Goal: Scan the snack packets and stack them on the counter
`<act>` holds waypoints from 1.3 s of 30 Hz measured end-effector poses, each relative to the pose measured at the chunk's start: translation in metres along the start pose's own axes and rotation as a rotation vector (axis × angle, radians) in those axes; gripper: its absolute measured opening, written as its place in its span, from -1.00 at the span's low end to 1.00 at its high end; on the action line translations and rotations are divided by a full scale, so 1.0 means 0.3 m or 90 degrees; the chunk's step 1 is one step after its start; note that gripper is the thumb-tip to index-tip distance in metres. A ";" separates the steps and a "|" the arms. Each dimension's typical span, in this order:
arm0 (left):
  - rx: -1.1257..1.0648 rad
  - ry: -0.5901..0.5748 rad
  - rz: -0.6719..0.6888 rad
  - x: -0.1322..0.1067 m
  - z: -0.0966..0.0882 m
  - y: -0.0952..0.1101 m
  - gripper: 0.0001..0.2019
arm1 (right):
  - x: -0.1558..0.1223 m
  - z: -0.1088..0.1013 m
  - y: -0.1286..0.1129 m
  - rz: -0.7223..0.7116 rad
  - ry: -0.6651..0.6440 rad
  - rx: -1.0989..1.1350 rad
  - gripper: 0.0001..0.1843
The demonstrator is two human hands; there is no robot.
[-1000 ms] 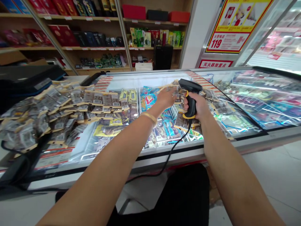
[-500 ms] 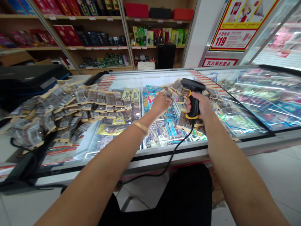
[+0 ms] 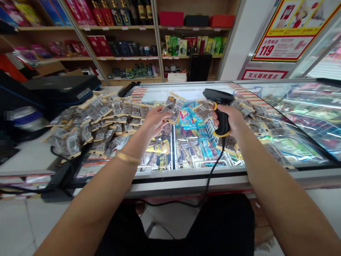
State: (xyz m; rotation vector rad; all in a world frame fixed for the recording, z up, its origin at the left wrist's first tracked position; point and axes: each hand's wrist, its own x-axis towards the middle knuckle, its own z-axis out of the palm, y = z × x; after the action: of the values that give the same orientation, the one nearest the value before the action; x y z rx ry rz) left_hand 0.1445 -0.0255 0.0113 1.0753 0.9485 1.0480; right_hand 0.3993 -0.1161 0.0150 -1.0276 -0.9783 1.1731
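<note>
My left hand (image 3: 155, 121) is closed on the edge of a small clear packet (image 3: 170, 105) with dark contents and a tan strip, held up over the glass-topped freezer (image 3: 191, 175). My right hand (image 3: 232, 119) is wrapped round the grip of a black and yellow barcode scanner (image 3: 222, 122). The scanner's head points left, towards the packet, and its cable hangs down over the freezer's front edge. A large heap of similar packets (image 3: 98, 112) lies on the left. More such packets (image 3: 253, 113) lie on the glass to the right, partly behind my right hand.
Under the glass are bright ice-cream wrappers (image 3: 188, 149) in wire baskets. A black machine (image 3: 64, 87) stands at the far left beside the heap. Shelves of boxed goods (image 3: 128, 48) line the back, and a fire-safety sign (image 3: 286, 32) hangs on the right.
My left hand has moved left from near the scanner's front, carrying a packet. The scanner stays in my right hand. The whole view has shifted slightly to the left.
</note>
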 end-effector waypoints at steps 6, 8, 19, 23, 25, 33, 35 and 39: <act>-0.004 0.112 0.036 -0.018 -0.098 -0.003 -0.81 | 0.031 0.178 0.060 0.063 -0.122 -0.035 -0.56; 0.006 0.113 0.043 -0.011 -0.098 -0.010 -0.84 | 0.013 0.187 0.083 0.100 -0.170 -0.059 -0.58; 0.072 0.129 0.077 0.003 -0.104 -0.025 -0.81 | -0.021 0.163 0.104 0.138 -0.241 -0.085 -0.67; 0.089 0.135 0.075 0.010 -0.106 -0.031 -0.79 | -0.020 0.160 0.119 0.124 -0.236 -0.079 -0.67; 0.088 0.135 0.072 0.013 -0.104 -0.034 -0.76 | -0.019 0.160 0.122 0.120 -0.241 -0.083 -0.67; 0.091 0.141 0.073 0.015 -0.102 -0.035 -0.78 | -0.011 0.160 0.123 0.115 -0.251 -0.091 -0.68; 0.091 0.137 0.068 0.016 -0.103 -0.036 -0.77 | -0.009 0.158 0.127 0.115 -0.253 -0.090 -0.68; 0.098 0.136 0.072 0.012 -0.098 -0.043 -0.76 | -0.012 0.155 0.133 0.114 -0.246 -0.083 -0.66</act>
State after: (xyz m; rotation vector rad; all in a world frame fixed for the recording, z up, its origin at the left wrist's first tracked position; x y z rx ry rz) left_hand 0.1199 -0.0177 -0.0080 1.1708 1.1650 1.2162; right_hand 0.3444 -0.1109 -0.0121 -1.0274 -1.2988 1.5091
